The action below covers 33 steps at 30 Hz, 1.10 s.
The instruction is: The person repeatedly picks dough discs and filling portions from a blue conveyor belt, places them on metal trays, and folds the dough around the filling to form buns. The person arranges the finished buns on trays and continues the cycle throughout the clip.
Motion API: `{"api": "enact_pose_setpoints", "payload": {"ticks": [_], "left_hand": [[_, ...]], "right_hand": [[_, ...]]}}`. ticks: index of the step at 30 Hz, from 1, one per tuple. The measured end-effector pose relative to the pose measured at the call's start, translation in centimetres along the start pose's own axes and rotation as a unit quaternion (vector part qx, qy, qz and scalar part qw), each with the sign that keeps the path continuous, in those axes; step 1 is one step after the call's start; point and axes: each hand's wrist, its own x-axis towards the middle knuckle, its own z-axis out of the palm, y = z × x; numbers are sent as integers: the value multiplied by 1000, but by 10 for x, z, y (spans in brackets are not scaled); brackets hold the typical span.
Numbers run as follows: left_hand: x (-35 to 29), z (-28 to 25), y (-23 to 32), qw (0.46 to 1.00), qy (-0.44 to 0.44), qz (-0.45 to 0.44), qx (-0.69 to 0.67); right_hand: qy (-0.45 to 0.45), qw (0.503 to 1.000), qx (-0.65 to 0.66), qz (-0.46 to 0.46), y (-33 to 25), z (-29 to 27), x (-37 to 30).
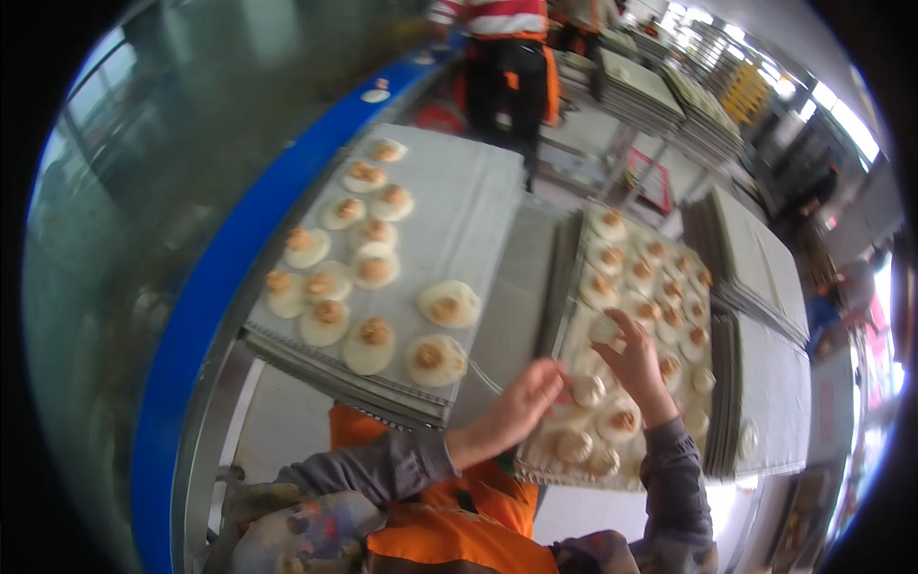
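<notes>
My right hand (639,359) is over the right-hand tray, thumb and fingers curved around a pale dough bun (604,330). Beside that tray's left edge is my left hand (524,402), its fingers close together and blurred, so I cannot make out anything in them. The right tray (566,311) carries rows of flat dough rounds topped with orange-brown filling, such as one dough round (620,420) below my right hand. Several closed buns, including a gathered bun (574,445), sit at its near end. A tray (449,220) on the left bears more filled dough rounds (370,345).
A blue-edged conveyor (229,244) runs along the left with small dough pieces farther up. Stacked trays (755,258) stand at the right, more tray stacks (641,91) at the back. Another person (512,67) in a red-and-white striped top stands beyond the left tray.
</notes>
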Motion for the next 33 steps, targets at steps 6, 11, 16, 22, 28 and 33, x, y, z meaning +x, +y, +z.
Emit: {"api": "enact_pose_setpoints", "payload": {"ticks": [6,11,16,22,28,33], "left_hand": [[-58,-23,33,997,-66,11,-41],[-92,-82,79,994,-44,98,-7],[-128,-189,153,963,161,170,130],[-132,-324,221,903,372,130,171],[-82,-462,215,902,379,63,197],[12,-589,191,849,440,1,292]], "right_hand": [[-120,980,-160,6,33,10,8],[-100,976,-190,-24,-4,-13,22],[-157,976,-127,-79,-64,-13,58],[-261,954,-87,-120,-110,42,128],[-314,922,-88,-210,-149,92,188],[-311,919,-93,-224,-175,110,217]]}}
